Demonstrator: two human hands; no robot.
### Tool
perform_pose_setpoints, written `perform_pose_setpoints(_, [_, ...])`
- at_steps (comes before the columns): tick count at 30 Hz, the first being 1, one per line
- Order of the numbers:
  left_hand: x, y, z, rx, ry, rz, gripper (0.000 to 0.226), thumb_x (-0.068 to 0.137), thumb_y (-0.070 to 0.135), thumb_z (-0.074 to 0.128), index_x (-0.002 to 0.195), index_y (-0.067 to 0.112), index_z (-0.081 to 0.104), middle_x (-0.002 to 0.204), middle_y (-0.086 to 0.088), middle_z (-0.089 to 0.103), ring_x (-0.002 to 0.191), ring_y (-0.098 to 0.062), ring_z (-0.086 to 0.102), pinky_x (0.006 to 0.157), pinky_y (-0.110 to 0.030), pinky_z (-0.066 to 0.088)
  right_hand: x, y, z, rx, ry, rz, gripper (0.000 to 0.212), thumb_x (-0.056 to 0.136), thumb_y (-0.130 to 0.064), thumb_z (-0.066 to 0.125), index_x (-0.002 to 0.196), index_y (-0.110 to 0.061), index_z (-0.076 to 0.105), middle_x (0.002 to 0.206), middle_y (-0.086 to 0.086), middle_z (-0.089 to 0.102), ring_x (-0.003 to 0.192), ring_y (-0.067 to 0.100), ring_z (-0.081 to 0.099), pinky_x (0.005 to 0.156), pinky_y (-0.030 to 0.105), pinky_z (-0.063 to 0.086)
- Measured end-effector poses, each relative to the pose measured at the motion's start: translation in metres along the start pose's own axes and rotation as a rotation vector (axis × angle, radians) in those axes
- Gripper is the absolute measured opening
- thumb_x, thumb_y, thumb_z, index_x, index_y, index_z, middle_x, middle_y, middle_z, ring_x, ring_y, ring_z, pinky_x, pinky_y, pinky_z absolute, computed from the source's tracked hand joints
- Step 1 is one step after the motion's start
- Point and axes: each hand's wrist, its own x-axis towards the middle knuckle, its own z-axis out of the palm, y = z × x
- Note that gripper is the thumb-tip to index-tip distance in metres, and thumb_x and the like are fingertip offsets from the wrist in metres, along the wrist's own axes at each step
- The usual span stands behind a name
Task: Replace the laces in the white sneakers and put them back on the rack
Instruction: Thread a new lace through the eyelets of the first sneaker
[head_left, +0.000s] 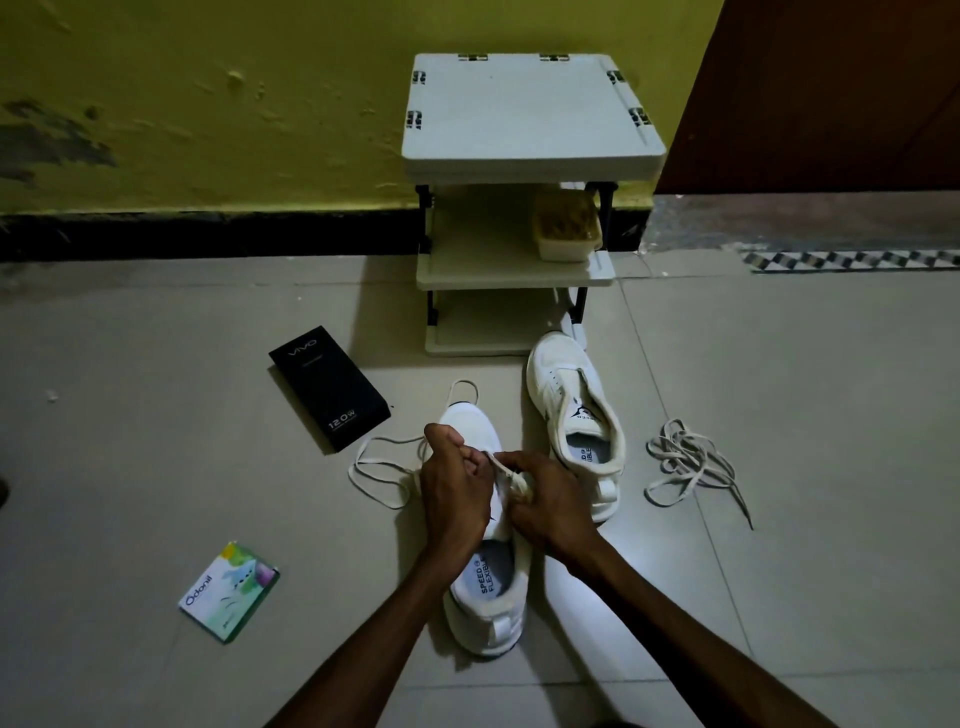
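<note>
A white sneaker (485, 597) lies on the floor right in front of me, toe pointing away. My left hand (454, 488) and my right hand (545, 499) are over its tongue area, both pinching a white lace (374, 467) that loops out to the left of the shoe. A bunch of that lace is gathered between my hands. The second white sneaker (574, 415) lies to the right with no lace in it. A loose tangled lace (691, 462) lies on the floor further right. The white shoe rack (519, 270) stands against the wall beyond the shoes.
A black phone box (328, 387) lies left of the shoes. Near my left forearm lies a small green-and-white Odonil box (228, 592). A tub (566, 226) sits on the rack's middle shelf. A dark door is at the right.
</note>
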Motion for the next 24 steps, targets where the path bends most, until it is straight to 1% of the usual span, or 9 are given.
perform_pose_setpoints(3, [-0.001,0.001,0.001,-0.018,0.021,-0.012,0.02,0.088,0.007,0.056,0.092,0.01,0.037,0.068,0.006,0.044,0.067,-0.021,0.044,0.055,-0.024,0.023,0.001,0.001,0.001,-0.008,-0.004,-0.002,0.056,0.074,-0.002,0.067,0.127,-0.02,0.063,0.125,0.003,0.065,0.117,0.02,0.058,0.1,0.024,0.04])
perform_pose_setpoints(5, [-0.001,0.001,0.0,-0.018,0.025,-0.004,0.021,0.088,0.006,0.057,0.092,0.011,0.037,0.067,0.008,0.043,0.067,-0.02,0.044,0.055,-0.023,0.024,0.001,0.0,0.002,-0.016,-0.011,-0.003,0.058,0.074,-0.002,0.067,0.128,-0.021,0.062,0.126,0.002,0.064,0.118,0.019,0.057,0.1,0.021,0.04])
perform_pose_setpoints(8, [0.0,-0.001,0.0,0.009,0.012,0.032,0.021,0.088,0.007,0.057,0.092,0.012,0.036,0.07,0.003,0.047,0.065,-0.018,0.042,0.055,-0.023,0.024,-0.002,-0.003,0.0,-0.002,0.008,-0.048,0.057,0.073,-0.004,0.065,0.127,-0.023,0.064,0.123,-0.001,0.066,0.113,0.015,0.06,0.089,0.007,0.036])
perform_pose_setpoints(10, [0.001,-0.002,0.0,0.009,0.0,0.022,0.021,0.088,0.006,0.056,0.092,0.012,0.037,0.07,0.003,0.049,0.063,-0.016,0.041,0.056,-0.022,0.025,-0.005,-0.006,-0.005,0.014,0.026,-0.091,0.052,0.073,-0.011,0.063,0.123,-0.025,0.067,0.117,-0.002,0.069,0.104,0.009,0.061,0.083,0.004,0.036])
perform_pose_setpoints(12, [0.001,-0.004,-0.001,-0.035,-0.014,-0.002,0.023,0.086,0.005,0.059,0.091,0.011,0.037,0.068,0.008,0.047,0.06,-0.009,0.042,0.055,-0.018,0.031,-0.006,-0.009,-0.009,0.014,0.023,-0.112,0.042,0.078,-0.008,0.066,0.118,-0.023,0.071,0.108,-0.001,0.071,0.094,0.006,0.06,0.075,0.0,0.036])
perform_pose_setpoints(15, [0.003,-0.007,0.0,-0.086,-0.009,-0.041,0.027,0.083,0.003,0.063,0.09,0.011,0.039,0.07,0.005,0.053,0.063,-0.009,0.049,0.054,-0.009,0.036,-0.002,-0.006,-0.008,0.014,0.028,-0.105,0.031,0.086,-0.011,0.068,0.115,-0.021,0.072,0.109,0.004,0.073,0.092,0.005,0.058,0.07,-0.005,0.034])
perform_pose_setpoints(17, [0.005,-0.012,0.003,-0.097,-0.006,-0.057,0.028,0.082,0.004,0.064,0.088,0.014,0.038,0.075,-0.003,0.059,0.067,-0.018,0.055,0.054,-0.012,0.037,-0.001,-0.005,-0.005,0.027,0.041,-0.088,0.029,0.088,-0.018,0.069,0.115,-0.024,0.072,0.111,0.0,0.073,0.097,0.006,0.061,0.071,-0.006,0.033])
perform_pose_setpoints(20, [0.006,-0.016,0.005,-0.134,-0.025,-0.063,0.032,0.081,0.003,0.066,0.089,0.018,0.038,0.082,-0.007,0.062,0.074,-0.023,0.062,0.062,-0.028,0.047,0.0,-0.006,-0.002,0.039,0.062,-0.081,0.026,0.088,-0.021,0.068,0.112,-0.029,0.074,0.108,-0.004,0.074,0.097,0.006,0.064,0.074,-0.004,0.034])
perform_pose_setpoints(24, [0.008,-0.018,0.004,-0.16,-0.042,-0.082,0.034,0.081,0.001,0.067,0.092,0.02,0.041,0.082,-0.006,0.065,0.075,-0.02,0.064,0.055,-0.009,0.043,-0.001,-0.007,-0.003,0.027,0.066,-0.088,0.033,0.085,-0.009,0.067,0.115,-0.022,0.072,0.109,-0.008,0.07,0.095,0.002,0.058,0.071,-0.008,0.03])
